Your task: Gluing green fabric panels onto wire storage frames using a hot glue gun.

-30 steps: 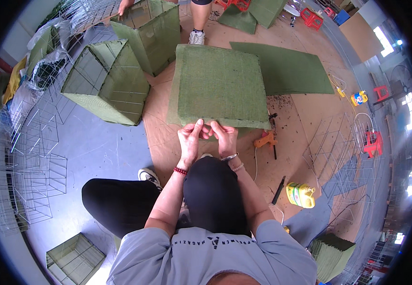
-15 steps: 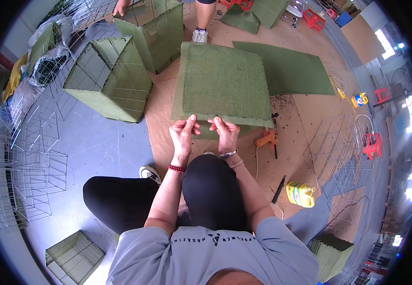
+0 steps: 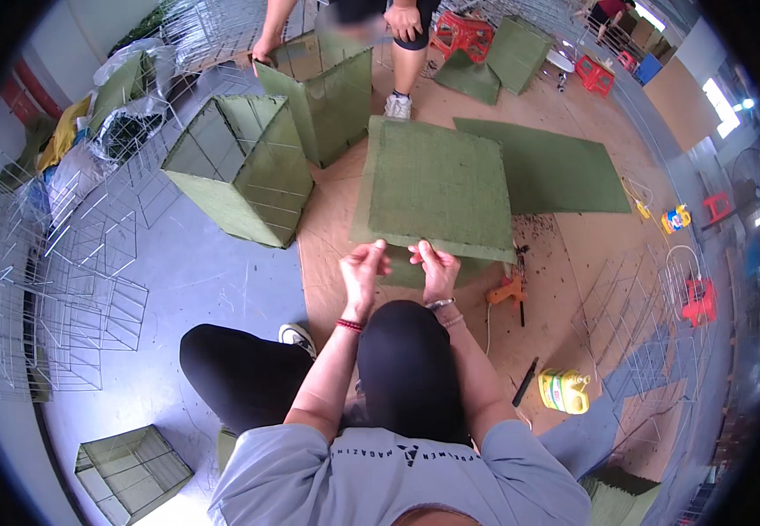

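A box covered in green mesh fabric (image 3: 437, 188) stands in front of my knees, its flat top toward me. My left hand (image 3: 364, 273) pinches the near edge of the fabric, thumb on top and fingers curled beneath. A short way to the right, my right hand (image 3: 437, 268) grips the same edge in a like pinch. Below the edge, part of the green front side shows between and under my hands. An orange glue gun (image 3: 507, 289) lies on the brown board just right of the box.
Two open green fabric-covered frames (image 3: 244, 175) (image 3: 323, 101) stand at the left; a co-worker's hand (image 3: 265, 48) touches the farther one. A green sheet (image 3: 546, 167) lies behind the box. Wire frames (image 3: 91, 324) fill the left side. A yellow jug (image 3: 564, 391) stands at right.
The whole view has shifted, so the scene sits lower and further right, and more of the co-worker shows. Both my hands keep their pinch on the fabric's near edge.
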Available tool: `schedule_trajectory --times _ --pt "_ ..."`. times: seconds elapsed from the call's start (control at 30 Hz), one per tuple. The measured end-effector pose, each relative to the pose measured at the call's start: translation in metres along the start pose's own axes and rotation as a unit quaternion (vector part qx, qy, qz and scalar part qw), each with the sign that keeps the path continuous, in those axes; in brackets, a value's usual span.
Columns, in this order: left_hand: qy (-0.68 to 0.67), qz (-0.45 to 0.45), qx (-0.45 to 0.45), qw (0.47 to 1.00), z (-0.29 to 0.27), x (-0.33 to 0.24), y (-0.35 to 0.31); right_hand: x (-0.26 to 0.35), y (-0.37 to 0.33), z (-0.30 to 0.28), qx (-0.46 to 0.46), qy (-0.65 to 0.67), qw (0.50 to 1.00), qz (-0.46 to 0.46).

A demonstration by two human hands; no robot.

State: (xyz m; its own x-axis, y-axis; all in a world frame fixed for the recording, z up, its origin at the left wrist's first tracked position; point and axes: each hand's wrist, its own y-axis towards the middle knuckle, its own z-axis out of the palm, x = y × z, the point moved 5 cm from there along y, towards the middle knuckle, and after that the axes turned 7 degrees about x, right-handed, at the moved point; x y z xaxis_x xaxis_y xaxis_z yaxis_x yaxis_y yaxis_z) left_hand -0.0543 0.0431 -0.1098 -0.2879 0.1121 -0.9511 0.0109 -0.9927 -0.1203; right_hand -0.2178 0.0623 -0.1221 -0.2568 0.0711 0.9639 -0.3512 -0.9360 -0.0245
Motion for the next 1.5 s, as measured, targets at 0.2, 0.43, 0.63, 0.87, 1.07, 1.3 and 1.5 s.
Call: schedule_trajectory --times 0.2,0.43,0.63,0.87,1.07,1.3,1.5 --pt "0.43 0.421 0.02 0.799 0.022 -0.119 0.004 0.004 0.004 -0.003 -0.011 -0.008 1.0 0.006" --pt "0.632 0.428 0.346 0.546 0.071 -0.07 0.034 0.003 0.004 0.007 0.004 0.033 0.999 -0.038" --pt "0.648 0.439 0.321 0.533 0.073 -0.066 0.037 0.039 -0.02 -0.024 0.178 -0.264 0.945 0.078" --pt "0.653 0.429 0.319 0.536 0.07 -0.066 0.03 0.116 0.018 0.002 0.159 -0.614 0.678 -0.371" --pt "0.632 0.427 0.334 0.555 0.07 -0.07 0.028 0.088 0.02 -0.005 0.199 -0.718 0.552 -0.374" --pt "0.568 0.44 0.318 0.618 0.105 -0.079 0.018 0.076 0.023 -0.011 0.166 -0.714 0.549 -0.402" --pt "0.623 0.449 0.317 0.557 0.105 -0.053 0.026 0.108 0.019 -0.012 0.281 -0.653 0.61 -0.349"
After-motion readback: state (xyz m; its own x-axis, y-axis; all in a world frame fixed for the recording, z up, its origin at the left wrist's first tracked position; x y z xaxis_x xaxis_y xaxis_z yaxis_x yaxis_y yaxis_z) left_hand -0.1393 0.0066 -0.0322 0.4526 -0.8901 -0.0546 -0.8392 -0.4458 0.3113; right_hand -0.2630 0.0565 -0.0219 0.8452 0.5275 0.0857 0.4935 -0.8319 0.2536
